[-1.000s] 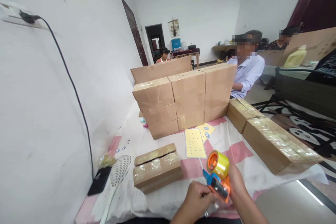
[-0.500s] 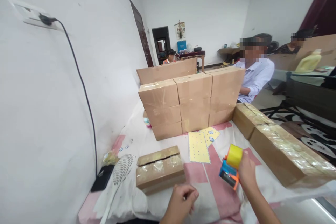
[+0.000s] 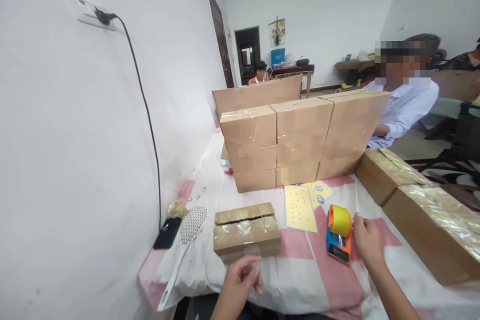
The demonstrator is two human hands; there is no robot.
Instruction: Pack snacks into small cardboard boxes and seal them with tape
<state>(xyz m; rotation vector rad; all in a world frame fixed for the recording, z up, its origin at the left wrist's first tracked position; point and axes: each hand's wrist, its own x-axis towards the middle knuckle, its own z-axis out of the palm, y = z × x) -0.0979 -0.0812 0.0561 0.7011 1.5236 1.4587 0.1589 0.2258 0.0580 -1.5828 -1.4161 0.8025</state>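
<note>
My right hand grips the right side of an orange and blue tape dispenser with a yellow roll. The dispenser rests on the pink and white cloth. My left hand hovers at the table's near edge with loosely curled fingers and holds nothing. It is just in front of a small taped cardboard box whose top seam is slightly open. A yellow dotted sheet lies between the box and the dispenser.
A wall of stacked cardboard boxes stands across the table's middle. Two long taped boxes line the right edge. A white perforated paddle and a black phone lie at the left by the wall. A person in a light shirt sits behind the stack.
My right hand carried the tape dispenser right and down onto the cloth. My left hand let go of it and drew back toward the near edge. The view swung left.
</note>
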